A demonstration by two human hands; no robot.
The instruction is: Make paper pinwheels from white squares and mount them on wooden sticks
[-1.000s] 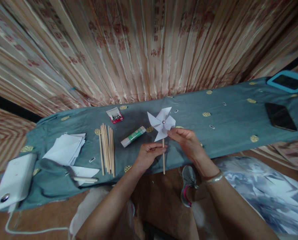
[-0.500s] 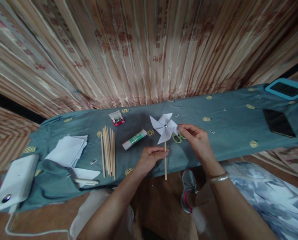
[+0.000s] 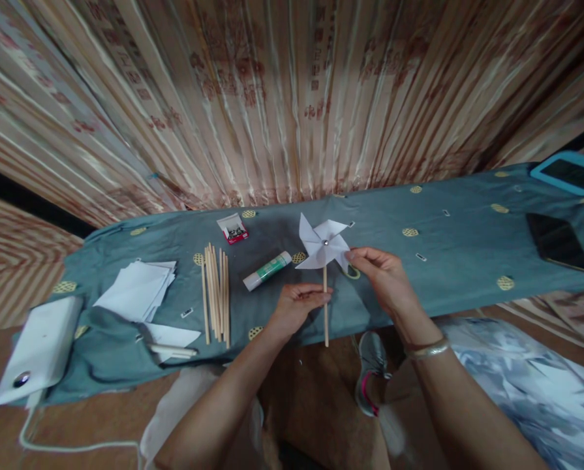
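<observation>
A white paper pinwheel (image 3: 320, 245) with a silver pin at its centre stands out above the table, fixed to a thin wooden stick (image 3: 325, 320). My left hand (image 3: 299, 307) pinches that stick below the paper blades. Thumb and fingers of my right hand (image 3: 382, 274) are closed at the tip of the pinwheel's lower right blade. Scissors (image 3: 353, 272) with pale green handles lie behind the pinwheel, mostly hidden. To the left are a green and white glue stick (image 3: 267, 271), a bundle of wooden sticks (image 3: 216, 297) and a small red box (image 3: 233, 230) of metal pins, its lid up.
White paper sheets (image 3: 138, 290) and a white pen (image 3: 174, 351) lie on the left of the green tablecloth (image 3: 448, 261). A white device (image 3: 40, 346) with a cable sits at the left end. A black phone (image 3: 557, 241) and a blue-framed tablet (image 3: 570, 172) are at the right.
The pinwheel's blades have turned a little about the pin, and my right fingers are still at a blade tip. The whole view has shifted slightly.
</observation>
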